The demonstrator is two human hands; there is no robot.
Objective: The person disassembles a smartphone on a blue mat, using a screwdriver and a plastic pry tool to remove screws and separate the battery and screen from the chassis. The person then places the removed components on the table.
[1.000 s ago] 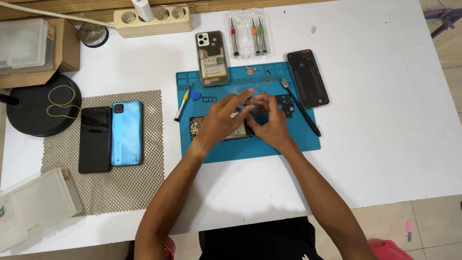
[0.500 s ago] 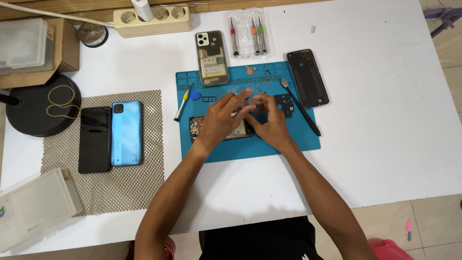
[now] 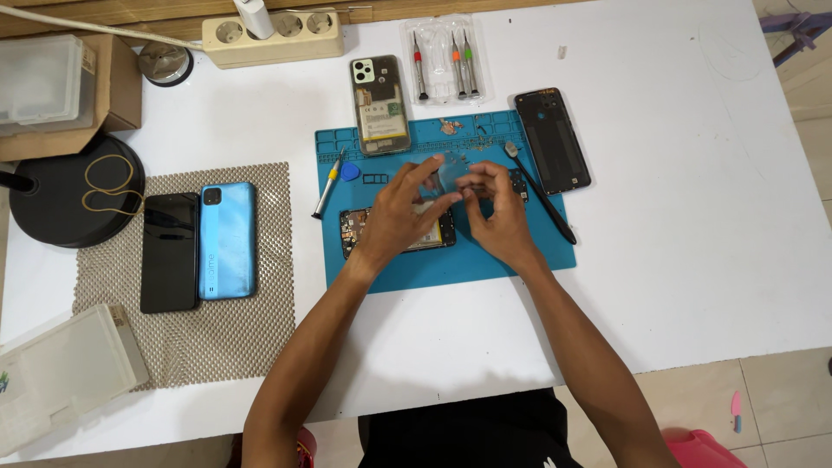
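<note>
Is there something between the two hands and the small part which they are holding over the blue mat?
Nothing visible. The left hand and right hand already pinch the small translucent part directly, above the opened phone on the blue mat.

The left hand (image 3: 400,212) covers most of the opened phone (image 3: 360,232) on the blue mat (image 3: 451,264), so its middle is unseen. The small part (image 3: 449,173) pinched between both hands' fingers is too blurred to name (greyish, thin). The clear box (image 3: 52,377) runs off the left edge.
</note>
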